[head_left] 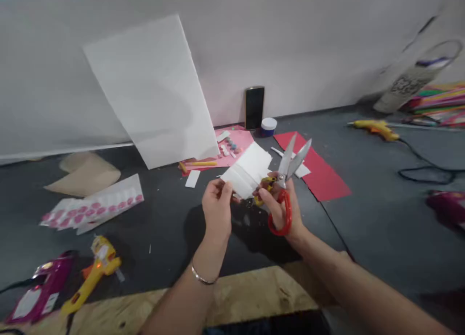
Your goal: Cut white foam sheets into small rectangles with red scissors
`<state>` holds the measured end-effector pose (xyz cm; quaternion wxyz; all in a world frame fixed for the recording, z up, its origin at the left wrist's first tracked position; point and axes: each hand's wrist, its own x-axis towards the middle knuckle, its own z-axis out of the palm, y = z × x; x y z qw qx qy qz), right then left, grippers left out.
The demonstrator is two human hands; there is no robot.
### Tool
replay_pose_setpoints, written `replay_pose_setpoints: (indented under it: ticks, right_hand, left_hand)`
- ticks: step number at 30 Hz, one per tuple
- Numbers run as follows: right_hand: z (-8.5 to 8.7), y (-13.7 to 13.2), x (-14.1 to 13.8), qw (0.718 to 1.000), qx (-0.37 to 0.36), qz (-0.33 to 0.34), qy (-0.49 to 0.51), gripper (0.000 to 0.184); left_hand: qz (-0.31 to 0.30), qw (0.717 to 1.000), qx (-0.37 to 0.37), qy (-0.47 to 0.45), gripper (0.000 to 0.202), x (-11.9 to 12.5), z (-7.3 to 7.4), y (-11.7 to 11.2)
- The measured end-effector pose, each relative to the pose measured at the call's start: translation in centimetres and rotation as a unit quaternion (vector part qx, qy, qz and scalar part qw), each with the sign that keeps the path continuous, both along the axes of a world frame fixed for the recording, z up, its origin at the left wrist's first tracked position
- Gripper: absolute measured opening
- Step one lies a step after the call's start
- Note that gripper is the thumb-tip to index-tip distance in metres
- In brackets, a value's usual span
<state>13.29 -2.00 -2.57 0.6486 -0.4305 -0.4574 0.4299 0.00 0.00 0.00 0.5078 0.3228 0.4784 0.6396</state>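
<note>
My left hand is closed on the lower left edge of a folded white sheet, thumb on top. The fingers of my right hand pinch the sheet's right corner. That same hand carries scissors with red handles. Their blades are spread and point up, away from the sheet. A yellow object lies behind my right fingertips, too covered to make out. Beneath and behind the sheet are pink paper, white scraps and a red sheet.
A large white board leans on the wall beside a phone and a small jar. Yellow glue guns lie left and right, one cord crossing the dark table. Pink-dotted white strips lie left; a bottle stands far right.
</note>
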Motion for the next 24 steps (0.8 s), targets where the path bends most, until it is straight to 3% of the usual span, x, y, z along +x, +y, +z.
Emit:
replay_pose_setpoints:
  ticks: [5, 7, 9, 12, 19, 24]
  right_hand:
    - [1.3, 0.0, 3.0, 0.98, -0.017, 0.113, -0.161, 0.035]
    - [2.4, 0.0, 4.1, 0.943, -0.037, 0.19, -0.272, 0.038]
    - [3.6, -0.1, 5.1, 0.887, -0.061, 0.274, -0.367, 0.042]
    - [4.9, -0.4, 6.2, 0.846, -0.09, 0.328, -0.412, 0.043]
    - [5.7, -1.5, 6.9, 0.842, -0.155, 0.403, -0.323, 0.039]
    - [5.7, -1.6, 6.4, 0.856, -0.181, 0.392, -0.286, 0.045]
  left_hand:
    - [0.052, 0.997, -0.011, -0.063, 0.027, -1.7, 0.4, 1.4]
    - [0.08, 0.994, -0.006, -0.08, 0.028, -2.5, 0.6, 1.9]
    - [0.108, 0.99, 0.001, -0.09, 0.029, -3.2, 0.8, 2.3]
    - [0.125, 0.988, 0.016, -0.088, 0.03, -3.9, 1.2, 2.6]
    - [0.032, 0.998, 0.0, -0.053, 0.031, -2.4, 0.7, 2.0]
    - [-0.004, 0.999, -0.028, -0.043, 0.031, -1.7, -0.1, 2.0]
